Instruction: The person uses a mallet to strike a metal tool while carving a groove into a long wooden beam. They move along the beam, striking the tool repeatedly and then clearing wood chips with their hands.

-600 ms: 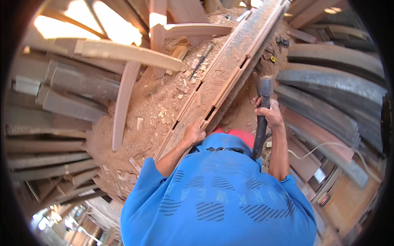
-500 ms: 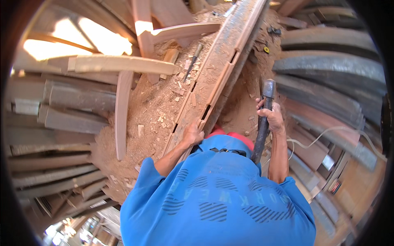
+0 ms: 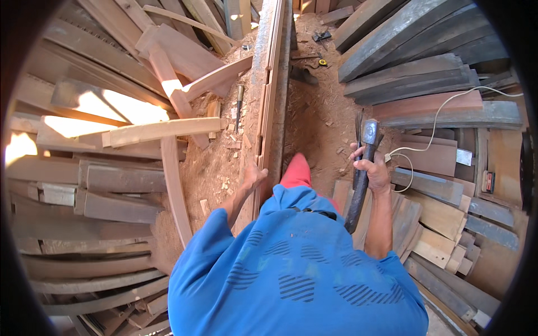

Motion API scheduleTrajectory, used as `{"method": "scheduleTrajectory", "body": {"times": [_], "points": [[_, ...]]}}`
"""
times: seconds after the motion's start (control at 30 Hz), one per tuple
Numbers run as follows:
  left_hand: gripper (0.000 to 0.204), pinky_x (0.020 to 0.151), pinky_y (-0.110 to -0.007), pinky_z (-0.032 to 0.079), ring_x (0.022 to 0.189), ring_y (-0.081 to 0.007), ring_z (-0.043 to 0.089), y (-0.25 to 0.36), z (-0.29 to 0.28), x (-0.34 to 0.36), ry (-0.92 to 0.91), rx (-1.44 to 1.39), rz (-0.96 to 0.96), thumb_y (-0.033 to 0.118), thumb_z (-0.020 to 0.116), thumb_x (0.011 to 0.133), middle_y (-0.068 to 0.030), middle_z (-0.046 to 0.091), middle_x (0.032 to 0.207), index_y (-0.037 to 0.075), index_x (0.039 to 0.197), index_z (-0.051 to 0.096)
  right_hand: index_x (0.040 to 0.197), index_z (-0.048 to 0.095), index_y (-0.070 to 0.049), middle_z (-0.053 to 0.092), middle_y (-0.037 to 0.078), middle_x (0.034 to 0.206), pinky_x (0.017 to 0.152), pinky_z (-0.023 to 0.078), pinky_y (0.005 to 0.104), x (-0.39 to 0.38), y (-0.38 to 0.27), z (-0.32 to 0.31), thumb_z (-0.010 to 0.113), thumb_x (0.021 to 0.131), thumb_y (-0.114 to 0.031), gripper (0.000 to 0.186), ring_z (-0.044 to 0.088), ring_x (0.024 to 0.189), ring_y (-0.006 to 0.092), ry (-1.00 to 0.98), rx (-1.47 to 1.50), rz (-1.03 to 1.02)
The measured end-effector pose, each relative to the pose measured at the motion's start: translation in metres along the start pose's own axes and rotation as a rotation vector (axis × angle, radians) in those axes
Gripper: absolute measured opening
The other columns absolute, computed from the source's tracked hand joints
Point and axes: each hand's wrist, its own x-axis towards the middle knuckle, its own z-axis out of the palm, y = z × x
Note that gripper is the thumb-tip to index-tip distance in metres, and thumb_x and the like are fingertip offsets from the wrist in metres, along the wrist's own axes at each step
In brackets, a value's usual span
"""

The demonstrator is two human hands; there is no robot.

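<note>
A long slotted wooden beam [image 3: 273,101] runs away from me through the middle, its edge cut with narrow dark slots. My left hand [image 3: 253,175] is on its near part, fingers curled at the edge; their undersides are hidden. Off to the right, my right hand [image 3: 374,168] is wrapped round a thick dark rod-like tool [image 3: 357,199] with a grey metal end, held up clear of the beam. A thinner dark piece shows beside it in the same hand, too unclear to name. Left of the beam, a chisel [image 3: 240,103] with a wooden handle lies among shavings.
Curved planks [image 3: 168,132] and stacked boards [image 3: 123,185] crowd the left. Dark curved timbers [image 3: 414,73] and a pale cable [image 3: 434,126] lie on the right. A yellow tape measure [image 3: 323,63] sits on the dusty floor beyond my red-clad leg [image 3: 297,171].
My view has turned, so the beam now stands more upright in the picture. The left hand stays on the beam; the right still holds the dark tool.
</note>
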Motion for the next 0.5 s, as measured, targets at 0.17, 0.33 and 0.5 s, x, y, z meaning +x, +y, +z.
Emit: {"method": "scheduleTrajectory", "body": {"times": [0.17, 0.33, 0.5], "points": [[0.052, 0.086, -0.044, 0.055, 0.098, -0.0331, 0.07, -0.008, 0.012, -0.002, 0.076, 0.4, -0.164, 0.026, 0.071, 0.081, -0.0261, 0.071, 0.109, -0.004, 0.122, 0.06, 0.091, 0.069, -0.001, 0.063, 0.016, 0.121, 0.093, 0.048, 0.0354, -0.029, -0.001, 0.021, 0.074, 0.066, -0.012, 0.027, 0.062, 0.103, 0.0204, -0.09, 0.094, -0.011], [0.055, 0.088, -0.042, 0.055, 0.101, -0.0325, 0.07, -0.024, -0.039, -0.018, -0.096, 0.468, -0.154, 0.029, 0.071, 0.083, -0.0261, 0.071, 0.11, -0.003, 0.126, 0.059, 0.093, 0.071, -0.001, 0.063, 0.017, 0.124, 0.094, 0.047, 0.0357, -0.055, 0.003, 0.06, 0.076, 0.068, -0.016, 0.029, 0.061, 0.107, 0.0214, -0.229, 0.174, 0.008], [0.058, 0.089, -0.041, 0.054, 0.103, -0.0318, 0.07, 0.012, -0.074, -0.009, -0.446, 0.627, -0.024, 0.032, 0.072, 0.085, -0.0261, 0.071, 0.111, -0.003, 0.129, 0.058, 0.092, 0.07, 0.001, 0.062, 0.019, 0.127, 0.095, 0.047, 0.0381, -0.066, 0.06, 0.072, 0.075, 0.069, -0.016, 0.028, 0.06, 0.115, 0.0246, -0.16, 0.339, -0.009]]}}
